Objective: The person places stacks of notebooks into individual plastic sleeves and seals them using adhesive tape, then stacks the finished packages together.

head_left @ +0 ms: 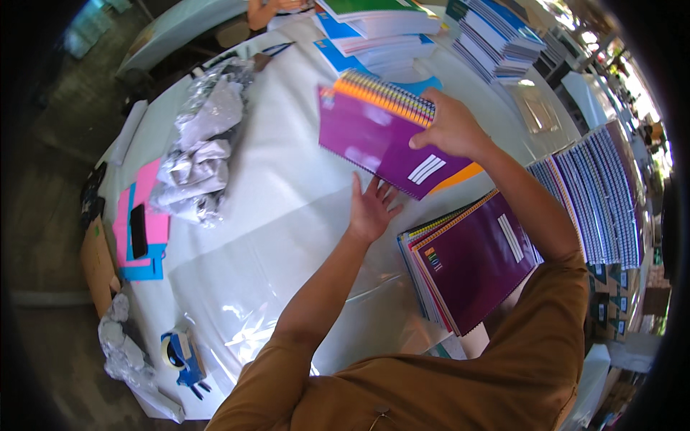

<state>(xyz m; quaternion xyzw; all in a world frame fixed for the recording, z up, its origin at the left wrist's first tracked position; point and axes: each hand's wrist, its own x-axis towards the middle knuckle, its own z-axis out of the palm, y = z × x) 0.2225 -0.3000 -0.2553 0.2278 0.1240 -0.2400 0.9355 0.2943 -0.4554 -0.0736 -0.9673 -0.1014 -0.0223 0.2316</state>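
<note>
A bundle of spiral notebooks (381,136) with a purple front cover hangs tilted above the table, its orange and yellow coils uppermost. My right hand (454,128) grips it at the upper right corner, thumb on the cover. Just below its lower edge is my left hand (370,212), open with fingers spread; whether the fingertips touch the cover I cannot tell. Another pile of spiral notebooks (478,266), also topped by a purple one, lies near my right forearm. A clear plastic sheet or bag (266,251) lies flat on the white table to the left of my left hand.
Crumpled clear plastic (201,144) lies at the left, with a phone (138,231) on pink and blue sheets beyond it. A blue tape dispenser (185,363) stands near left. Notebook stacks (377,32) fill the back; a long row of notebooks (596,194) stands right. A person (269,11) is behind.
</note>
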